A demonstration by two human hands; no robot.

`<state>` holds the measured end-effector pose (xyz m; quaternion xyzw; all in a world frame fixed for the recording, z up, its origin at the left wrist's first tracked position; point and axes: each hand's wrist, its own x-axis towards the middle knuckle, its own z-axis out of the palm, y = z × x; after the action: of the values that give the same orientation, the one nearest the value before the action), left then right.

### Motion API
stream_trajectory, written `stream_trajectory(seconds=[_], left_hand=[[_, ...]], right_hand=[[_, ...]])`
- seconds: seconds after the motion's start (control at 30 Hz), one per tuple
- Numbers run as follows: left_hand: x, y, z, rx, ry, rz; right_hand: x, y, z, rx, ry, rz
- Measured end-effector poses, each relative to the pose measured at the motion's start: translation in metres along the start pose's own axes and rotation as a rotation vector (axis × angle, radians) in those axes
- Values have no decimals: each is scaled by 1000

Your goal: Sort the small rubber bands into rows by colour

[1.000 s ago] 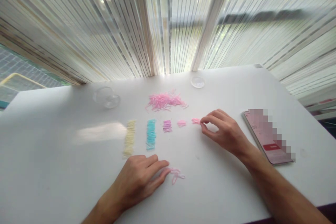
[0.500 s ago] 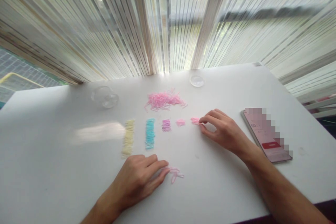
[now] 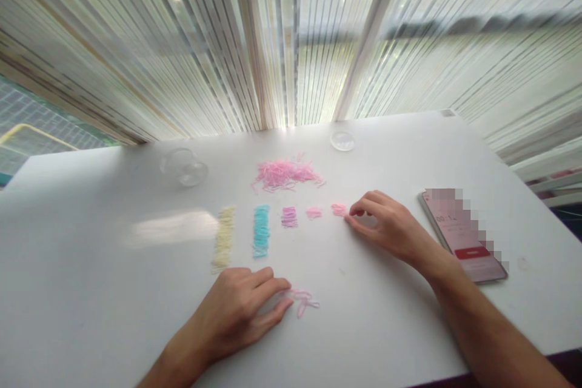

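Note:
My left hand [image 3: 248, 303] rests on the white table with thumb and index fingertip apart. Just off those fingertips lie a few loose pale pink rubber bands [image 3: 305, 302]. My right hand [image 3: 382, 221] has its thumb and index finger together at the right end of a small pink rubber band bundle [image 3: 339, 210]; whatever is between those fingertips is too small to make out. Leftward from that bundle are a paler pink bundle [image 3: 313, 213], a purple row of bands [image 3: 289, 217], a longer blue row [image 3: 260, 231] and a yellow row [image 3: 224, 239].
A loose heap of pink bands [image 3: 286, 174] lies behind the rows. Clear round containers or lids [image 3: 193, 173] stand at the back left, and a clear lid [image 3: 342, 141] at the back. A phone [image 3: 464, 236] lies right of my right hand.
My right fingertips have drawn slightly back and down from the pink bundle's end. The left thumb has parted from the index finger near the loose bands.

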<state>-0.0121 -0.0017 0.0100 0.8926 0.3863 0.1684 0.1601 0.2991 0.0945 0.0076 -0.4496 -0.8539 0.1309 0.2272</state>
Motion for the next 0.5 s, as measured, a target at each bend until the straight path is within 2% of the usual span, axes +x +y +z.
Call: stream_trajectory(seconds=[0.37,0.5], left_hand=[[0,-1,-6,-25,-47,-39],[0,-1,-9,-48,-99,-68]], right_hand=[[1,-6,-2,-1,104,-14],[-1,-25,1,139,32,-118]])
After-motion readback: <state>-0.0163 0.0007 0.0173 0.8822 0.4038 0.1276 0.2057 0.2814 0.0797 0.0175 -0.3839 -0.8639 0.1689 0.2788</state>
